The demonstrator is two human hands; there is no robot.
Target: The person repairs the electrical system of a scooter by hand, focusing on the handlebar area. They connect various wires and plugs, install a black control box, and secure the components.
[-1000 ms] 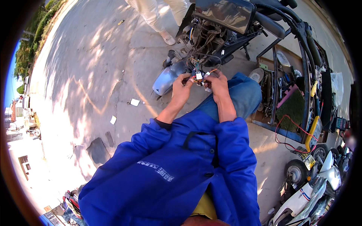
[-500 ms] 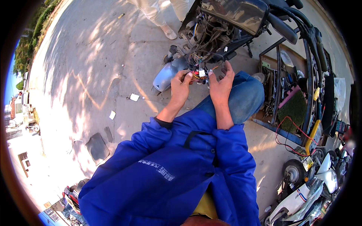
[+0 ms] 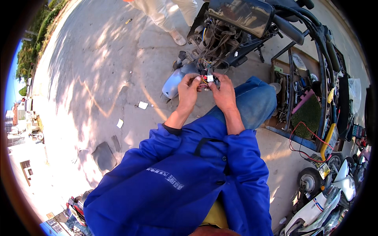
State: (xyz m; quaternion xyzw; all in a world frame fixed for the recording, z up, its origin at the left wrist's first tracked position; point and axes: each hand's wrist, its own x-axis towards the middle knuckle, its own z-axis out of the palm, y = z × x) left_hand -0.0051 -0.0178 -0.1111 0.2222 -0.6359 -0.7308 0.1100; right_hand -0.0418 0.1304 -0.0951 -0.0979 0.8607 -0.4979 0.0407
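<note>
The wire bundle (image 3: 203,83) is sitting between the two hands at the upper middle of the frame, just below a dark tangle of cables (image 3: 226,38), with a small white piece (image 3: 210,78) showing at its right. The left hand (image 3: 188,90) is pinching the bundle's left side, thumb and fingertips nearly meeting; the right hand (image 3: 224,94) is curving thumb and forefinger beside the white piece, slightly apart, and whether they are gripping it I cannot tell. The thin wires are probably feeling light, limp and fragile, the white piece likely offering a firmer hold. A blue panel (image 3: 172,85) is crowding the left, a denim knee (image 3: 258,98) the lower right, while pavement (image 3: 118,55) is spreading openly toward upper left.
</note>
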